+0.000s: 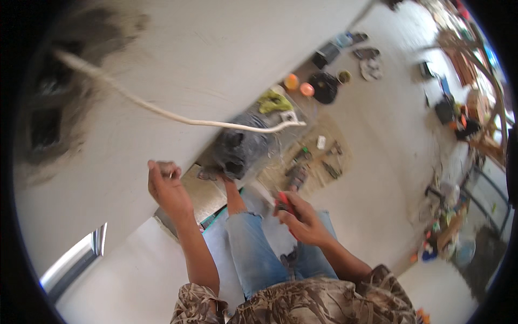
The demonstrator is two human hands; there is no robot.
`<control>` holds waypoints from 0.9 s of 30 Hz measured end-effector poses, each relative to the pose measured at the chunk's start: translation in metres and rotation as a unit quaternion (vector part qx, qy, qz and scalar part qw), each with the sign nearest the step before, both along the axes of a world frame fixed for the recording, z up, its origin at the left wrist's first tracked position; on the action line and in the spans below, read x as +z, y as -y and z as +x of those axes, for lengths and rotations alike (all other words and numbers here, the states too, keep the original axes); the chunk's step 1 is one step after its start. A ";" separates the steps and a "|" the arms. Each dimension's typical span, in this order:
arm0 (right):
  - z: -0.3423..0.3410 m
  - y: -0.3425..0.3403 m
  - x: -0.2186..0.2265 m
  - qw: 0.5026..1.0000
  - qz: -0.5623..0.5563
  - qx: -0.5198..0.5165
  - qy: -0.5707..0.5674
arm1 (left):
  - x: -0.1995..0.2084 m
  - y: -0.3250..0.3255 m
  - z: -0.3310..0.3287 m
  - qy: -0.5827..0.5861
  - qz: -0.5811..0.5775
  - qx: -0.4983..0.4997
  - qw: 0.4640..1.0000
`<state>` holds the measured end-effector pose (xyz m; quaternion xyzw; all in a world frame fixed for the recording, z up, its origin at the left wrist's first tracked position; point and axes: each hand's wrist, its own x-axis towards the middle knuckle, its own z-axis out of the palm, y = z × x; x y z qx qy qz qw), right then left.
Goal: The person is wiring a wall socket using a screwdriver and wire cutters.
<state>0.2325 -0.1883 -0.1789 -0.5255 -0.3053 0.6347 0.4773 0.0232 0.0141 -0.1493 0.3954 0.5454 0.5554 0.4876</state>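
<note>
A cream-white cable (186,120) sticks out of a rough recess (46,127) in the wall at the left and reaches across to the middle, its free end pointing right. My left hand (168,189) is raised below the cable, apart from it. Its fingers are curled in, and a small pale bit may show between them, too small to name. In front of my lap, my right hand (307,220) grips red-handled pliers (285,205); motion blurs their head, so the exact type is unclear.
A black plastic bag (243,143) lies by the wall near my foot. Several hand tools (332,168) rest on a tan sheet (270,183). Beyond are a yellow-green cloth (272,101), orange cups (291,82), another black bag (324,88) and sandals (370,67). Clutter (448,216) lines the right side.
</note>
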 end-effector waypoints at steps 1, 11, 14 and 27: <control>0.004 0.003 -0.006 0.999 -0.005 -0.003 0.033 | 0.009 -0.012 0.001 -0.038 0.020 0.016 0.999; 0.034 -0.127 0.098 0.979 0.151 -0.081 0.112 | 0.065 -0.089 0.075 -0.057 0.158 -0.132 0.977; 0.017 -0.184 0.134 0.933 0.226 -0.066 0.273 | 0.059 -0.098 0.088 0.003 0.164 -0.120 0.979; -0.048 -0.320 0.152 0.800 0.437 -0.149 0.384 | 0.028 -0.127 0.100 -0.062 0.371 -0.040 0.926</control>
